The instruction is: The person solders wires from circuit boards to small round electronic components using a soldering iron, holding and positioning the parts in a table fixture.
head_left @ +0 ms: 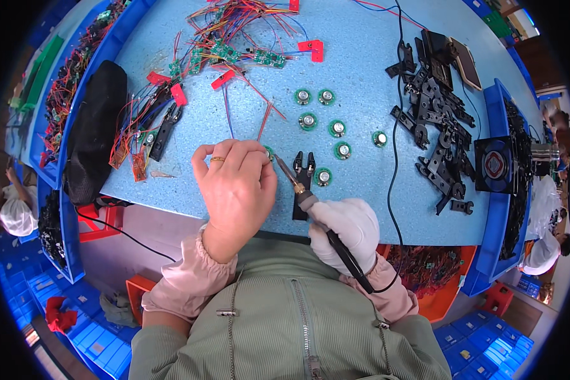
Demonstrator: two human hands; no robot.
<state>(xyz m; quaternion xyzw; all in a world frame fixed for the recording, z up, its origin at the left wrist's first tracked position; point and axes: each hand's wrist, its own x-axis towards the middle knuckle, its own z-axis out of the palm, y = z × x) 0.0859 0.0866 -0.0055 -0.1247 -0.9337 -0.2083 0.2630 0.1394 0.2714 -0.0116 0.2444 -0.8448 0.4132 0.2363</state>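
My bare left hand [237,180], a ring on one finger, is closed with its fingertips tucked under. Thin red and blue wires [229,114] run into its fingers from a tangle of wired circuit boards [225,50]. Against the fingertips shows the edge of a small green-rimmed round speaker [270,153], mostly hidden. In a white glove, my right hand [348,231] grips a soldering iron [341,250], its tip [278,159] at that speaker. Under the iron lies a black forked plastic part [303,177]. Several more speakers [308,121] lie face down beyond.
Black plastic parts [440,126] are heaped at the right, beside a blue bin [503,101]. The iron's black cable [396,152] crosses the blue table [361,57]. At the left are a black cloth bundle [98,133] and a blue bin of wired boards [69,95].
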